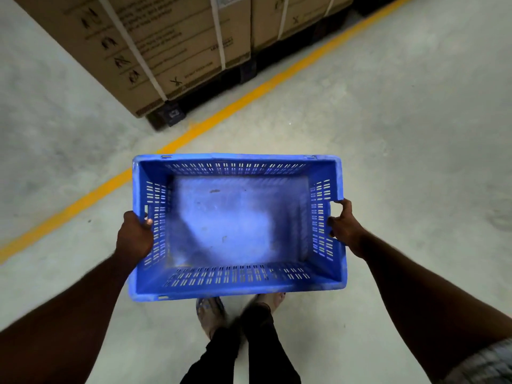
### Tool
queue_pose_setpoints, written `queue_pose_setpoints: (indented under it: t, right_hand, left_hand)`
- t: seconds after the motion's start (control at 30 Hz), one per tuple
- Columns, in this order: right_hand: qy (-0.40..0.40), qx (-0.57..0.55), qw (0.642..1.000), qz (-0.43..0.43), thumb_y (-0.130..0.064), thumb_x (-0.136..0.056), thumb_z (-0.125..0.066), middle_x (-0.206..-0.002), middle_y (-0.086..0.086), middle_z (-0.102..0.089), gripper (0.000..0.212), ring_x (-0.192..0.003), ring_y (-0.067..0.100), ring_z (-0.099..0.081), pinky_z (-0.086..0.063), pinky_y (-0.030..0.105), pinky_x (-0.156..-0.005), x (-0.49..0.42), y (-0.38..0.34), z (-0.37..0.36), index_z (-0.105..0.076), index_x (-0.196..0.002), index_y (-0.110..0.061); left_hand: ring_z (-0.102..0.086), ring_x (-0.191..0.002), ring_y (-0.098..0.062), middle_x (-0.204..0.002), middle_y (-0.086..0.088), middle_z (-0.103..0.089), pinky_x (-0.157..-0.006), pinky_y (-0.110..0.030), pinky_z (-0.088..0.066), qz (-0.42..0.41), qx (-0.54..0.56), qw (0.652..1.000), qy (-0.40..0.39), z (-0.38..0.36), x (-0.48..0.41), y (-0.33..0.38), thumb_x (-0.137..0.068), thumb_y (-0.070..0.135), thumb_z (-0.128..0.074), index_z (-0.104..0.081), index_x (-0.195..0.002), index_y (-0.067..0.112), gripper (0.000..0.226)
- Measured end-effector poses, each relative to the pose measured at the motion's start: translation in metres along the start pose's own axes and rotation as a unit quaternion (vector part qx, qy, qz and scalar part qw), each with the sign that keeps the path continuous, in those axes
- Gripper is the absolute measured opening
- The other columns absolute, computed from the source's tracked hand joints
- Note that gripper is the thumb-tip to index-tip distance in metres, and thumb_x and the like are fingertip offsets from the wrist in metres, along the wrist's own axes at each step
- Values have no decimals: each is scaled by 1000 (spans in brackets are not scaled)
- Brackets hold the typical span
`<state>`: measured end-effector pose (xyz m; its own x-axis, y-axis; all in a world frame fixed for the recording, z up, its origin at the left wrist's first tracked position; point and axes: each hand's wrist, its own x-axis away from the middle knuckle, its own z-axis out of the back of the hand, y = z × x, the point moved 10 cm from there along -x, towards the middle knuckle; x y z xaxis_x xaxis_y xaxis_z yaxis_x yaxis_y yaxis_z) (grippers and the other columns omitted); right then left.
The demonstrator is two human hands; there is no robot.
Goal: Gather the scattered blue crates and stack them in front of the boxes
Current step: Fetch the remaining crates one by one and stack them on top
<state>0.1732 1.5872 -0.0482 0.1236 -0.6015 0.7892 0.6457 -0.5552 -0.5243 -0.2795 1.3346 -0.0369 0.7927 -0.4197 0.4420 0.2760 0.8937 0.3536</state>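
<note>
An empty blue crate (235, 217) with slotted walls is held level above the floor, its open top facing me. My left hand (135, 236) grips its left wall at the handle hole. At the handle cut-out on the right wall, my right hand (343, 225) holds on. Large cardboard boxes (166, 42) bound with white straps stand at the top left on a dark pallet (171, 115). No other crate is in view.
A yellow floor line (221, 112) runs diagonally between the crate and the boxes. Grey concrete floor spreads to the right and left. My feet (210, 311) in sandals and dark trouser legs show below the crate.
</note>
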Motion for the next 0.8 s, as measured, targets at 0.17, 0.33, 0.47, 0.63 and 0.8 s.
queue_pose_setpoints:
  t: [0.17,0.33,0.47,0.63,0.8]
  right_hand:
    - [-28,34,999,18,6,-97,-39,-65,10,-41,45,-32,6,-34,-28,16,-31,42,-17,-19,-19,-122,-26]
    - [-34,109,993,26,7,-95,-40,-66,10,-41,49,-36,11,-34,-27,16,-33,98,-29,-52,-21,-127,-25]
    - [-55,155,986,38,-1,-93,-43,-72,15,-43,48,-48,18,-38,-27,17,-36,149,-38,-84,-21,-130,-24]
    - [-100,241,963,70,-11,-91,-46,-82,16,-54,49,-64,24,-49,-31,26,-51,238,-42,-154,-20,-126,-34]
    - [-113,288,944,113,-15,-91,-49,-85,11,-58,50,-61,20,-55,-36,27,-54,319,-54,-223,-22,-128,-34]
  left_hand:
    - [-62,-90,-46,-94,-33,-59,-73,-47,-46,40,77,996,-22,23,27,-69,-97,22,-54,-46,-100,1,23]
    - [-61,-82,-54,-72,-24,-53,-62,-47,-49,108,137,984,-43,42,48,-200,-87,43,-54,-49,-92,5,39]
    - [-61,-75,-51,-73,-18,-52,-62,-49,-49,114,187,975,-19,72,83,-265,-81,53,-52,-48,-89,8,46]
    - [-64,-92,-44,-99,-31,-62,-76,-49,-51,136,173,974,56,162,185,-306,-94,35,-54,-54,-100,0,36]
    - [-63,-92,-40,-99,-29,-62,-77,-44,-48,178,208,957,101,218,260,-390,-97,30,-54,-55,-102,-4,35]
